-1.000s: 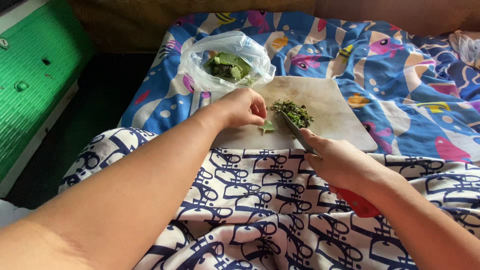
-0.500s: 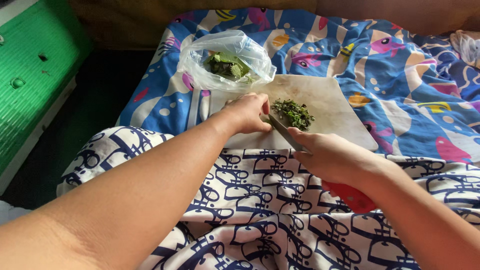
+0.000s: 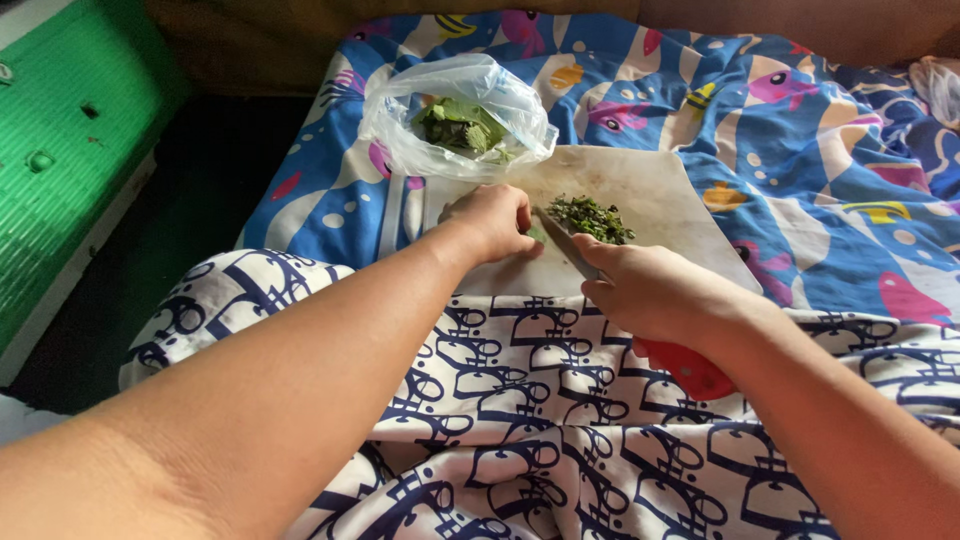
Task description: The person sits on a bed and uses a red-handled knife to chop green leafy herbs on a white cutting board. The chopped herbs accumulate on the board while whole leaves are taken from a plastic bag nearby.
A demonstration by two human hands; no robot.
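Note:
A pale cutting board [image 3: 660,190] lies on a blue patterned sheet. On it sits a small pile of chopped green leaves [image 3: 590,216]. My left hand [image 3: 490,222] presses down on a green leaf [image 3: 538,235] at the board's near left, fingers curled over it. My right hand [image 3: 650,290] grips a knife with a red handle [image 3: 690,370]; its blade [image 3: 565,240] angles toward the leaf, right beside my left fingers. A clear plastic bag [image 3: 455,115] of whole green leaves rests at the board's far left corner.
A white cloth with dark blue print [image 3: 520,420] covers my lap below the board. The blue sheet with fish shapes [image 3: 830,160] spreads right and behind. A green crate-like surface [image 3: 70,130] stands at the left, beyond a dark gap.
My left hand has closed down over the single leaf. The knife blade has swung left from the chopped pile to the leaf beside my left fingers.

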